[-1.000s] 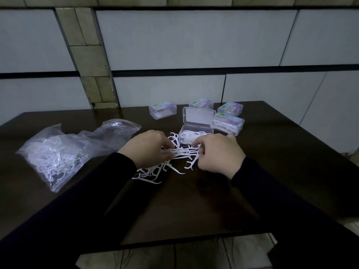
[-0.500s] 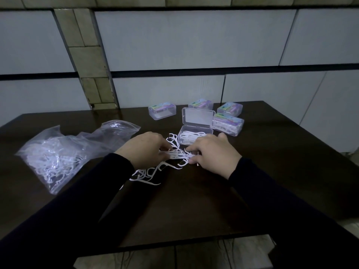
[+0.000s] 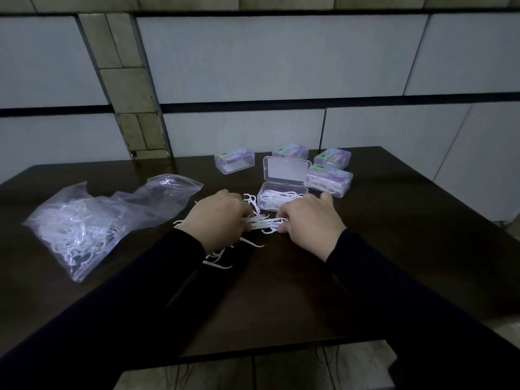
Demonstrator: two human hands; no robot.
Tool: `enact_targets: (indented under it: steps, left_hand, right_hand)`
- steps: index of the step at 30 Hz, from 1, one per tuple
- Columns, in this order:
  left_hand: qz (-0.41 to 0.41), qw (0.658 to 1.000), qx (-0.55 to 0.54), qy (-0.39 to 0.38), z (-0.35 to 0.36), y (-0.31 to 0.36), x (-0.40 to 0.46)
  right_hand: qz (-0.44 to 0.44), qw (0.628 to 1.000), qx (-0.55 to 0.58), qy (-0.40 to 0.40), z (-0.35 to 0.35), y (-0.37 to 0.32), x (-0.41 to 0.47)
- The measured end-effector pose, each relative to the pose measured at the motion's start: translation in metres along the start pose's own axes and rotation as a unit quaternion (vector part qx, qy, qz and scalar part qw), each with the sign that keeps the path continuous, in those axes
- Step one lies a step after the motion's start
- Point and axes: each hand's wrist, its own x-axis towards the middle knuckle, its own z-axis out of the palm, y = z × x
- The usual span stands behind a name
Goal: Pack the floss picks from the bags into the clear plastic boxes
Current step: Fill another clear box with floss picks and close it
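Note:
A small bundle of white floss picks (image 3: pixel 264 222) lies level between my two hands at the middle of the dark table (image 3: pixel 394 235). My left hand (image 3: pixel 218 220) grips its left end and my right hand (image 3: pixel 308 220) pinches its right end. More loose floss picks (image 3: pixel 225 256) are scattered on the table under and in front of my left hand. Just behind them stands an open clear plastic box (image 3: pixel 282 194) with its lid up and some picks inside. A clear plastic bag (image 3: pixel 92 220) with many picks lies at the left.
Several shut clear boxes with coloured labels stand behind and beside the open one: one at the back left (image 3: pixel 234 163), one at the right (image 3: pixel 329 182). A tiled wall (image 3: pixel 281 57) rises behind the table. The table's front edge runs near my forearms.
My hands have drawn closer together and gathered the picks into a tighter, level bundle. The bundle sits slightly nearer the open box than a second ago.

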Motion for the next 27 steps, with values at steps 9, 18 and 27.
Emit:
enact_targets:
  steps: [9,18,27]
  left_hand:
    - [0.016,0.999,0.016,0.033,0.001,0.004,0.000]
    - [-0.006,0.995,0.004,0.098,0.010,-0.001,0.002]
    - [-0.017,0.961,-0.069,0.268,0.021,-0.001,0.008]
  right_hand:
    - [0.010,1.000,-0.004,0.007,0.001,0.002,0.000]
    - [0.041,0.999,-0.003,0.003,-0.008,0.013,-0.001]
    - [0.070,0.995,0.036,0.063,-0.020,0.017,-0.001]
